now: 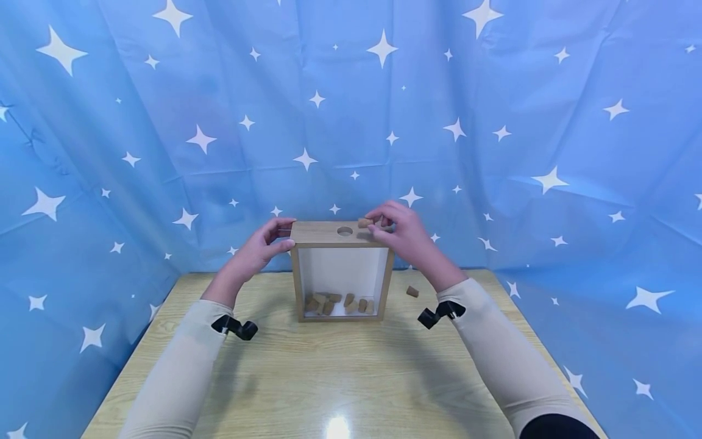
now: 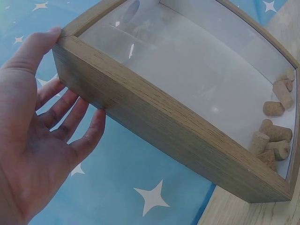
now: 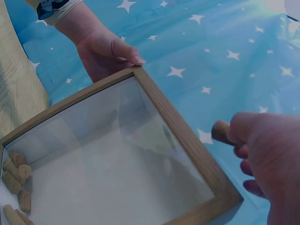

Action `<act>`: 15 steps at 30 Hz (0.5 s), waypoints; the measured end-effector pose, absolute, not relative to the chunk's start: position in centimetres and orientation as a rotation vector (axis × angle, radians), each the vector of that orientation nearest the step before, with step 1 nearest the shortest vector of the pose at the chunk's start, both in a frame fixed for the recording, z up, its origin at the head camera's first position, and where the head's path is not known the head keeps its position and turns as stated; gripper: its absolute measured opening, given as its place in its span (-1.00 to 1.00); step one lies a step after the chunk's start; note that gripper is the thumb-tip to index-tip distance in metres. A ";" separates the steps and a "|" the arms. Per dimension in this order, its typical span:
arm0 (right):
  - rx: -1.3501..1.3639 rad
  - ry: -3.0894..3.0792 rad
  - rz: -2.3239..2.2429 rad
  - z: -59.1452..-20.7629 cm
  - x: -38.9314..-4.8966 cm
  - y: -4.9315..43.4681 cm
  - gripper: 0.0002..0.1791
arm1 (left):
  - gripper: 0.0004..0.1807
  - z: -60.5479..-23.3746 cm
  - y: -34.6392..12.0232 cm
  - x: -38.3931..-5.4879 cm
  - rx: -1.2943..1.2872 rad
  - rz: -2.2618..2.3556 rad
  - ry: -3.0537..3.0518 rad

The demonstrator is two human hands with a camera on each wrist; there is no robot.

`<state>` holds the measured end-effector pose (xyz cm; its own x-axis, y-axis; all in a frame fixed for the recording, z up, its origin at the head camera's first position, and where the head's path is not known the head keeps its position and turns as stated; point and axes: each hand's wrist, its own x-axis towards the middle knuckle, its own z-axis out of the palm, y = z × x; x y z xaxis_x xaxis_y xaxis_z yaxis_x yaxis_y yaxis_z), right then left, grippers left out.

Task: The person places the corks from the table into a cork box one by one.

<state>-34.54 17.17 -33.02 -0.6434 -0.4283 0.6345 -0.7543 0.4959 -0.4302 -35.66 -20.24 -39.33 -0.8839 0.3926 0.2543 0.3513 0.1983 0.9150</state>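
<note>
A wooden shadow box (image 1: 312,230) with a clear front stands upright on the table, a round hole (image 1: 345,231) in its top. Inside, several corks (image 1: 328,308) lie along the bottom. My left hand (image 1: 258,251) grips the box's upper left corner; in the left wrist view the thumb rests at the front corner and the fingertips (image 2: 99,115) touch the far edge. Between thumb and fingers, my right hand (image 1: 403,235) pinches a cork (image 1: 364,223) above the top, to the right of the hole. The same cork (image 3: 221,132) shows in the right wrist view.
One loose cork (image 1: 412,291) lies on the wood-grain table (image 1: 329,372), right of the box. Behind the table hangs a blue curtain (image 1: 351,122) with white stars. A small black wrist device (image 1: 234,327) sits on the left sleeve, another (image 1: 441,313) on the right.
</note>
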 end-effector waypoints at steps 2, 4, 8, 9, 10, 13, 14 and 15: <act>0.957 -2.328 0.973 -32.8 -34.6 16.9 -0.82 | -0.34 -39.3 -20.2 -35.7 0.751 1.821 2.404; 0.943 -2.352 0.976 -32.6 -34.6 16.6 -0.85 | -0.34 -39.3 -20.1 -35.7 0.752 1.828 2.398; 0.942 -2.381 0.962 -32.2 -34.8 16.2 -0.87 | -0.34 -39.1 -20.1 -35.6 0.750 1.832 2.392; 0.944 -2.386 0.950 -32.2 -34.9 16.1 -0.88 | -0.34 -39.1 -20.1 -35.6 0.748 1.831 2.392; 0.949 -2.387 0.941 -32.1 -34.9 16.0 -0.88 | -0.34 -39.1 -20.1 -35.6 0.746 1.828 2.394; 0.968 -2.385 0.918 -32.1 -35.2 15.6 -0.90 | -0.34 -39.1 -20.2 -35.5 0.746 1.824 2.395; 0.976 -2.382 0.910 -32.1 -35.2 15.5 -0.90 | -0.34 -39.1 -20.2 -35.5 0.746 1.825 2.394; 0.984 -2.379 0.913 -32.0 -35.2 15.4 -0.90 | -0.34 -39.1 -20.1 -35.5 0.744 1.826 2.393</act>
